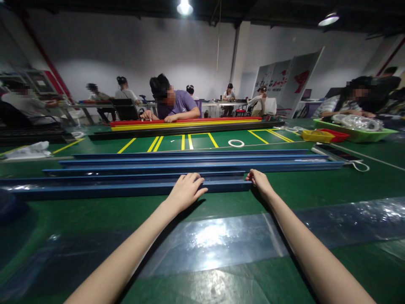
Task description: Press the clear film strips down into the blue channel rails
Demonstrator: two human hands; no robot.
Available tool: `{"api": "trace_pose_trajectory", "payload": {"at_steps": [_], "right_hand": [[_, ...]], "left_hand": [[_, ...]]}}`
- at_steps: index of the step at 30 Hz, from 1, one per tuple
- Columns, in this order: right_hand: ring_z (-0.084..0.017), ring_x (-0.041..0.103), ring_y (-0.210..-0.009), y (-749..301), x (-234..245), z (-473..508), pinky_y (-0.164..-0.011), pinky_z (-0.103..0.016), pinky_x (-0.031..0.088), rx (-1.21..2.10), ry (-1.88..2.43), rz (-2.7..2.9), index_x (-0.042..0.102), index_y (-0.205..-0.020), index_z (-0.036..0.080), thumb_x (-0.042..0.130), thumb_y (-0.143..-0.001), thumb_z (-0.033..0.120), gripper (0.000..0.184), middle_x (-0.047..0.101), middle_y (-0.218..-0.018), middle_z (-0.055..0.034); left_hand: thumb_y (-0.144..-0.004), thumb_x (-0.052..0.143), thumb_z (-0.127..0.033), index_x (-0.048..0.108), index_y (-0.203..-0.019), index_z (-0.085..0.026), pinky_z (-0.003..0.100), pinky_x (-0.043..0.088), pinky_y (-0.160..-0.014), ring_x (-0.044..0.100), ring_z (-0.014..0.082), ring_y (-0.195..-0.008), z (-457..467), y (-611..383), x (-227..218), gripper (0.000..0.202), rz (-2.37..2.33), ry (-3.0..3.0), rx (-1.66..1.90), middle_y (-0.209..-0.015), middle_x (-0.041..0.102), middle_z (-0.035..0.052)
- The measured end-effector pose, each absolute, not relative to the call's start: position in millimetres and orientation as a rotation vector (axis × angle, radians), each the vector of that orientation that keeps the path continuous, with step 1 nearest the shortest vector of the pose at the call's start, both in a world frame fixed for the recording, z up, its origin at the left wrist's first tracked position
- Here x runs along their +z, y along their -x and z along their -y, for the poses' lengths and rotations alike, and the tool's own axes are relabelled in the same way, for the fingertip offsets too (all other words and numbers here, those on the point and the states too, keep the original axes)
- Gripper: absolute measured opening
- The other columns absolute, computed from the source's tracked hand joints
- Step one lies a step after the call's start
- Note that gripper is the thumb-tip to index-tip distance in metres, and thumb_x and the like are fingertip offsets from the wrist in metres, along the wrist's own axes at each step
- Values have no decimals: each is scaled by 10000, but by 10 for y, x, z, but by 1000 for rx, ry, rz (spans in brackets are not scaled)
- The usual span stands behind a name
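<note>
Blue grooved channel (126,189) under spread left hand (186,189), right hand (260,180) at end, grip unclear

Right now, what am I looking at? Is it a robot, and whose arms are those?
There's no robot. A person is wearing a camera on their head, so this single picture looks forward and down over their own arms. Their left hand rests on the nearest blue strip. Their right hand is at that strip's right end; I can't tell whether it's gripping. More blue strips lie behind, and a shiny see-through sheet lies in front, all on a green table. Other people sit farther back.
</note>
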State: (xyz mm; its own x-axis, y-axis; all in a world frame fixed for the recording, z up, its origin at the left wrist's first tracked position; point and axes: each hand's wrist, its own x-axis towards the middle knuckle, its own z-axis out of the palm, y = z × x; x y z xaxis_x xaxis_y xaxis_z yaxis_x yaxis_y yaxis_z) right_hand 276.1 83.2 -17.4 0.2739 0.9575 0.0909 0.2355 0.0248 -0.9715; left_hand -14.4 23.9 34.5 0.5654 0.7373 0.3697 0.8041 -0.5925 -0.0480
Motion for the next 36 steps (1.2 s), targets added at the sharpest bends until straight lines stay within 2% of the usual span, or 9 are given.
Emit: {"api": "trace_pose_trajectory", "payload": {"at_steps": [6, 10, 16, 23, 29, 36], "right_hand": [[-123, 478, -494, -2761, -28, -823, -502, -242, 371, 1069, 1406, 1126, 496, -503, 186, 415, -710, 347, 275, 535, -509, -33], [-94, 413, -466, -2764, -49, -780, -457, -223, 321, 984, 1378, 1257, 504, -524, 179, 474, -678, 373, 249, 515, -509, -4], [-100, 470, -559, -2774, -64, -716, -494, -211, 347, 1019, 1310, 1276, 548, -609, 177, 498, -665, 419, 253, 553, -606, -9], [-82, 397, -502, -2767, 4, -670, -493, -223, 321, 977, 1275, 1464, 514, -520, 176, 584, -618, 439, 289, 454, -543, 26], [-72, 389, -489, -2788, 33, -644, -487, -214, 297, 1028, 1293, 1474, 520, -544, 173, 630, -600, 396, 255, 439, -534, 43], [-61, 375, -460, -2808, 13, -664, -460, -212, 288, 1048, 1297, 1396, 529, -542, 170, 621, -595, 365, 222, 449, -531, 44]], "left_hand": [[-854, 427, -355, 523, -1077, -166, 324, 391, -793, 487, 210, -995, -222, 64, 147, 308, 1209, 2465, -561, -1079, 567, 79], [-855, 433, -302, 547, -1057, -160, 331, 403, -780, 507, 213, -968, -223, 10, 81, 272, 1197, 2394, -650, -1039, 596, 80], [-865, 398, -225, 546, -1093, -153, 348, 396, -832, 502, 215, -1020, -202, -68, -1, 281, 1177, 2360, -698, -1086, 597, 85], [-864, 353, -166, 438, -1233, -198, 367, 373, -856, 464, 212, -1108, -173, -60, -24, 380, 1163, 2405, -678, -1204, 535, 80], [-874, 332, -171, 417, -1251, -201, 382, 340, -887, 450, 208, -1130, -154, -87, -11, 388, 1155, 2388, -681, -1218, 527, 67], [-883, 350, -245, 536, -1132, -214, 422, 311, -909, 484, 229, -1078, -147, -93, 3, 313, 1351, 2257, -747, -1161, 564, 76]]}}
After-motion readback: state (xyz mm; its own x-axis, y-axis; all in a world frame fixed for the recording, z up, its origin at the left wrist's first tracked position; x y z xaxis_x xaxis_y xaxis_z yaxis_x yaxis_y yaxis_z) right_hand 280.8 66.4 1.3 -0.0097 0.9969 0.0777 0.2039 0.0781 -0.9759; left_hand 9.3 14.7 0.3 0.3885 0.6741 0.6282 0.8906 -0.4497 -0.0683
